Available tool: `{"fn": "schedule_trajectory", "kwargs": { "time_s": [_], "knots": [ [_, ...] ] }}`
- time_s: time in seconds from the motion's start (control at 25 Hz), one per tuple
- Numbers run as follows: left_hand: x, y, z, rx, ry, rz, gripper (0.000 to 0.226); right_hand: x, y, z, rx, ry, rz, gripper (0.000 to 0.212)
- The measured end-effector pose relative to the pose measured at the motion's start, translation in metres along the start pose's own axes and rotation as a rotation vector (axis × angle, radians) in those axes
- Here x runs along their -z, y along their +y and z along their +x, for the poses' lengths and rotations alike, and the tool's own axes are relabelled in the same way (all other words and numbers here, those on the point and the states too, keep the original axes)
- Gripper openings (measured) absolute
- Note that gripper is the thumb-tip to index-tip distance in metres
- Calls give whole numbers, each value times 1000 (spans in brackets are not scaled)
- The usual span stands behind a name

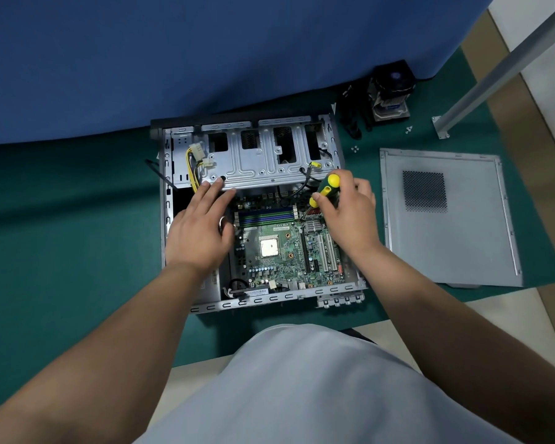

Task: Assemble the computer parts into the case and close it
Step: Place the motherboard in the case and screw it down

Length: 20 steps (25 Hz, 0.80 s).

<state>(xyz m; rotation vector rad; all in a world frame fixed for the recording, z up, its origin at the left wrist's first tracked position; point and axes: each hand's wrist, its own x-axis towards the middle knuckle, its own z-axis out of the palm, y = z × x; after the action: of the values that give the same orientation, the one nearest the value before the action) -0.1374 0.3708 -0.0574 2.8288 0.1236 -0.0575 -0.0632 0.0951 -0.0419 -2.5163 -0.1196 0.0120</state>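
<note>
The open grey computer case point(269, 304) lies flat on a green mat, with a green motherboard point(281, 251) seated inside and a metal drive cage point(257, 155) across its far half. My left hand point(202, 225) lies flat with straight fingers on the cage's near edge and the case's left side. My right hand point(346, 209) grips a yellow and black screwdriver point(326, 190), its tip pointing down at the board's far right area. The grey side panel point(446, 219) lies flat to the right of the case.
A black CPU cooler with fan point(390, 91) and black cables stand at the back right. Small screws point(354, 149) lie loose on the green mat point(77, 251) near it. A blue partition rises behind the case. A metal leg point(494, 75) slants at the far right.
</note>
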Motion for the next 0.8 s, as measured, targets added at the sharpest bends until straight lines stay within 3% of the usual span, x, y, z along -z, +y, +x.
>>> {"fn": "schedule_trajectory", "kwargs": {
  "time_s": [0.24,0.48,0.64,0.72,0.8],
  "knots": [
    [0,1,0,1,-1,-1,63,2,-6,4,96,39,-126,44],
    [-1,0,1,2,-1,-6,63,16,-14,14,311,-240,-241,52],
    [-1,0,1,-3,0,-6,63,34,-23,23,377,-391,-242,43],
    [-1,0,1,-2,3,-4,63,36,-28,24,390,-369,-367,35],
    [-1,0,1,-3,6,-3,63,32,-33,23,340,-265,-565,42]
  ]
}}
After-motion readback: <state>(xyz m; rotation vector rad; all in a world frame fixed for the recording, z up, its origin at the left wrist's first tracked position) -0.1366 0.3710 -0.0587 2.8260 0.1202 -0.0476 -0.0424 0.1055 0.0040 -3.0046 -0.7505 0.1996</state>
